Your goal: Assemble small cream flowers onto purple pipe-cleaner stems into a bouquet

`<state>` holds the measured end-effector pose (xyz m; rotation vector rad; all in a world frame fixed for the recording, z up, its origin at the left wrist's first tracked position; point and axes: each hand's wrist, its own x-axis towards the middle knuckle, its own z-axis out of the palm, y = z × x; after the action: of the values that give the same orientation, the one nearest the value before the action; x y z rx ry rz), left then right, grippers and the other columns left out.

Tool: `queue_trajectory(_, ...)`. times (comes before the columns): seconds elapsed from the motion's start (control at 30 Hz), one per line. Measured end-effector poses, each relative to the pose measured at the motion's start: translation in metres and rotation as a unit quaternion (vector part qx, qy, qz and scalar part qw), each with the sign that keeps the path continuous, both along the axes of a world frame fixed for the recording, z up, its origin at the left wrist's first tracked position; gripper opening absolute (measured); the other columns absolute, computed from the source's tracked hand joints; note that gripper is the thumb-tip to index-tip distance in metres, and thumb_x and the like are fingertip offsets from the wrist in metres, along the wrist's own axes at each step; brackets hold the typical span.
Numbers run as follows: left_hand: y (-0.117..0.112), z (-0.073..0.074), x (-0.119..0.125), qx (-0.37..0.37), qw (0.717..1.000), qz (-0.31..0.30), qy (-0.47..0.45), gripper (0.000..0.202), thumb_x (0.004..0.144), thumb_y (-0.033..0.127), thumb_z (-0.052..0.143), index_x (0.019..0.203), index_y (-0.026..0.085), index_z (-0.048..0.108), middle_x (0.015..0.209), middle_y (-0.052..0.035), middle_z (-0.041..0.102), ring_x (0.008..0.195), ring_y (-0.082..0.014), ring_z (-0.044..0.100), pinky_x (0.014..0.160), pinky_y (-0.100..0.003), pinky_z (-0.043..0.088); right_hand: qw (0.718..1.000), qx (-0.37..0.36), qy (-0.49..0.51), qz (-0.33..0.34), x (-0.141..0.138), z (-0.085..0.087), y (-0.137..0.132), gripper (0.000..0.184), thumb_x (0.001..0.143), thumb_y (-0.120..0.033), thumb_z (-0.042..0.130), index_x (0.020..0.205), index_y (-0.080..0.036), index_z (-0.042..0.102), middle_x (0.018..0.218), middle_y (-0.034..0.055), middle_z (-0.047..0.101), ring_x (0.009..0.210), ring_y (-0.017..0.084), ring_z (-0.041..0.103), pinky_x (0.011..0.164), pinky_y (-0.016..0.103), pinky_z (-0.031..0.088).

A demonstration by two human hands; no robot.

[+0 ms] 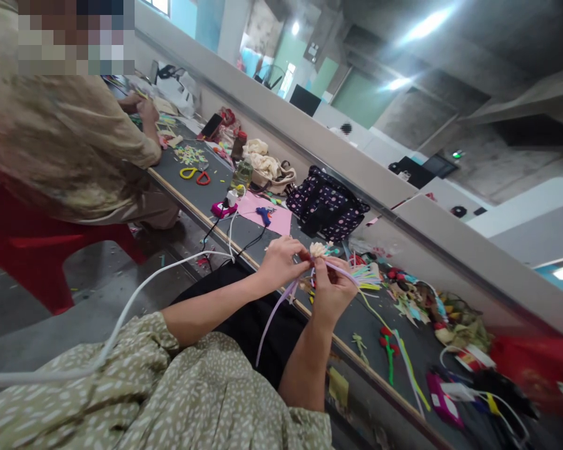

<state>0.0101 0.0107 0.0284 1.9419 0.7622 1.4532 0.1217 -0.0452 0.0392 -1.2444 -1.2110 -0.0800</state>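
Note:
Over the table's front edge, both hands work close together on a small cream flower [317, 250]. My left hand [284, 261] is closed, its thumb and fingertips pinched at the flower's left side. My right hand [335, 287] pinches just under the flower, with a lavender pipe cleaner [341, 270] crossing over its fingers. A second lavender length [273, 322] hangs in a curve below the hands towards my lap. The exact contact between the fingertips is hidden. Just behind my right hand lies a bundle of pastel pipe cleaners [368, 277].
A dark patterned bag [327, 203] stands against the partition. Left of it are a blue glue gun [263, 216] on pink paper [281, 222] and scissors [194, 175]. A white cable [154, 275] crosses my left side. A co-worker [75, 144] sits at left.

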Motion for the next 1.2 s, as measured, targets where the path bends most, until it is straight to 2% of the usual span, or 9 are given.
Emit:
queue_trajectory(0.13,0.004,-0.003,0.002,-0.014,0.999,-0.016,-0.036,0.005,0.073,0.02,0.066,0.068,0.019,0.067,0.072,-0.0021,0.066,0.08,-0.0172,0.054,0.076,-0.029,0.041,0.999,-0.019,0.01,0.027,0.0,0.001,-0.001,0.017,0.076,-0.032,0.067,0.075,-0.015,0.066,0.083,0.0044,0.06,0.077,0.015,0.059,0.066,0.027,0.049)
queue_trajectory(0.27,0.006,-0.002,0.001,-0.068,0.988,-0.078,-0.111,0.006,0.071,0.02,0.067,0.065,0.018,0.068,0.069,-0.0023,0.063,0.075,-0.0156,0.055,0.073,-0.027,0.041,0.994,-0.037,0.065,0.08,0.0,-0.001,0.0,0.018,0.075,-0.033,0.067,0.079,-0.016,0.064,0.086,0.0044,0.061,0.08,0.016,0.059,0.067,0.028,0.049)
queue_trajectory(0.37,0.004,0.0,0.001,-0.139,0.963,-0.145,-0.181,0.01,0.068,0.024,0.07,0.065,0.015,0.068,0.067,-0.0018,0.061,0.072,-0.0144,0.054,0.07,-0.026,0.041,0.984,-0.037,0.133,0.117,0.0,-0.004,0.003,0.017,0.074,-0.031,0.068,0.081,-0.016,0.063,0.083,0.0026,0.062,0.076,0.015,0.06,0.069,0.028,0.049)
queue_trajectory(0.53,-0.001,0.001,0.001,-0.28,0.887,-0.263,-0.256,0.023,0.062,0.033,0.077,0.067,0.013,0.068,0.066,-0.0006,0.061,0.065,-0.0116,0.054,0.066,-0.025,0.041,0.966,-0.032,0.207,0.15,0.003,-0.008,0.006,0.014,0.071,-0.027,0.069,0.078,-0.017,0.062,0.078,0.0,0.062,0.069,0.012,0.059,0.068,0.027,0.049)
queue_trajectory(0.6,-0.001,-0.001,0.0,-0.301,0.869,-0.294,-0.261,0.024,0.061,0.033,0.078,0.068,0.013,0.067,0.067,-0.0008,0.062,0.065,-0.0112,0.055,0.066,-0.024,0.041,0.956,-0.042,0.238,0.163,0.006,-0.009,0.007,0.016,0.068,-0.027,0.071,0.077,-0.017,0.062,0.077,-0.0001,0.062,0.067,0.012,0.059,0.063,0.025,0.048)
queue_trajectory(0.8,0.003,-0.004,-0.003,-0.301,0.849,-0.368,-0.23,0.025,0.061,0.032,0.079,0.067,0.012,0.067,0.071,-0.0024,0.064,0.068,-0.0119,0.057,0.071,-0.025,0.043,0.92,-0.106,0.31,0.216,0.013,-0.01,0.008,0.021,0.063,-0.03,0.072,0.076,-0.019,0.059,0.064,-0.0045,0.056,0.047,0.006,0.048,0.044,0.019,0.035)
queue_trajectory(0.9,0.007,-0.006,-0.004,-0.304,0.85,-0.376,-0.211,0.026,0.061,0.034,0.08,0.068,0.012,0.067,0.07,-0.0026,0.064,0.067,-0.0119,0.057,0.07,-0.025,0.043,0.917,-0.124,0.314,0.213,0.013,-0.011,0.009,0.023,0.062,-0.032,0.072,0.075,-0.019,0.059,0.058,-0.0059,0.053,0.043,0.006,0.043,0.041,0.019,0.033)
queue_trajectory(1.0,0.011,-0.011,-0.002,-0.326,0.843,-0.374,-0.209,0.031,0.061,0.038,0.079,0.073,0.011,0.069,0.07,-0.0044,0.066,0.067,-0.0125,0.058,0.07,-0.026,0.044,0.931,-0.112,0.29,0.19,0.011,-0.012,0.011,0.023,0.065,-0.034,0.072,0.076,-0.018,0.059,0.06,-0.0047,0.055,0.045,0.007,0.047,0.044,0.021,0.037)
queue_trajectory(1.2,0.017,-0.024,-0.001,-0.385,0.839,-0.305,-0.236,0.038,0.062,0.042,0.078,0.083,0.011,0.071,0.075,-0.0063,0.069,0.065,-0.0111,0.059,0.065,-0.023,0.043,0.968,-0.042,0.215,0.126,0.002,-0.014,0.016,0.022,0.068,-0.034,0.071,0.073,-0.016,0.06,0.069,-0.0003,0.061,0.059,0.012,0.055,0.055,0.025,0.044)
